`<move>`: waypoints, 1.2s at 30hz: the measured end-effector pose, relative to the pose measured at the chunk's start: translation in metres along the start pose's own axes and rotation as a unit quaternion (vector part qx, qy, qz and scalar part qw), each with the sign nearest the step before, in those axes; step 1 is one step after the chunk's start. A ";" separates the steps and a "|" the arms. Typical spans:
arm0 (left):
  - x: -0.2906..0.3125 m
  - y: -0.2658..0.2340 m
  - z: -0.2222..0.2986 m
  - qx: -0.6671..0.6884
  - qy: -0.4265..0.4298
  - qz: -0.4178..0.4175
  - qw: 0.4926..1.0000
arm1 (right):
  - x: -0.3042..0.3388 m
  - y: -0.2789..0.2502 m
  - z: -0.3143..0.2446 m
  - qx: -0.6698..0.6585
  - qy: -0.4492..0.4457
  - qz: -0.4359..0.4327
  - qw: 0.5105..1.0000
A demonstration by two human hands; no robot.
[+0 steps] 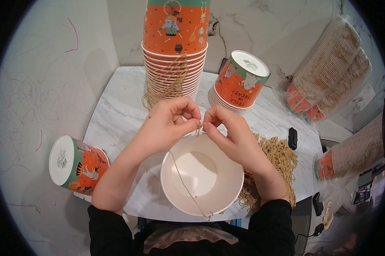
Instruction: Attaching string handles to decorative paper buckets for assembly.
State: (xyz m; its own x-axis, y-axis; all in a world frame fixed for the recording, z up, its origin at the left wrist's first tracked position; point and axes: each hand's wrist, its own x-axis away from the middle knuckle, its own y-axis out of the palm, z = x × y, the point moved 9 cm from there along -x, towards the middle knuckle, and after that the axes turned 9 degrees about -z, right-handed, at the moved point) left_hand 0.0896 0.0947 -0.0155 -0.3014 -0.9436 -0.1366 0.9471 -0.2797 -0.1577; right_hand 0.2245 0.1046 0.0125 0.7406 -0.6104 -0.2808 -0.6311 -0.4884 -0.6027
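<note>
A paper bucket (227, 179), white inside, stands mouth up in front of me at the table's near edge. A thin tan cord (182, 182) stretches across its mouth and passes through the near rim. At the far rim, my left hand (169, 124) is closed, thumb and fingertips pinching the cord. My right hand (228, 133) is closed beside it, its fingertips on the same short piece of cord, almost touching the left ones. Beside my right forearm lies a heap of tan cords (280, 155). More cord loops (169, 87) hang against a tall stack of orange buckets (175, 32) beyond my hands.
A shorter upturned bucket stack (239, 83) stands at the back right. Another bucket (79, 164) lies tilted at the left table edge. Plastic-wrapped bucket stacks (329, 70) lean on the right. A small black object (292, 138) rests near the marble-patterned table's (111, 115) right edge.
</note>
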 end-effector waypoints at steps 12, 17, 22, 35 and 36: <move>-0.001 -0.009 -0.004 -0.019 0.030 0.027 0.999 | -0.007 0.004 0.014 -0.059 -0.033 0.002 0.998; 0.000 -0.010 -0.002 -0.033 0.017 0.033 0.999 | -0.006 -0.003 0.016 -0.012 -0.044 0.039 0.998; 0.002 -0.009 -0.005 -0.023 -0.015 0.038 0.999 | -0.004 0.002 0.008 0.003 -0.024 0.024 0.999; -0.001 -0.012 -0.014 0.011 0.005 0.058 0.998 | -0.002 0.001 -0.001 0.084 -0.052 0.043 0.994; -0.001 -0.011 -0.014 0.016 0.002 0.052 0.999 | -0.002 0.001 0.000 0.084 -0.053 0.043 0.994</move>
State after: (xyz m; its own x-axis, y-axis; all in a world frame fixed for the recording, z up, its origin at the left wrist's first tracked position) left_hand 0.0778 0.1013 -0.0278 -0.2021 -0.9671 -0.1542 0.9762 -0.1862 -0.1115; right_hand 0.2219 0.1051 0.0124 0.7116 -0.5720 -0.4080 -0.6521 -0.3215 -0.6866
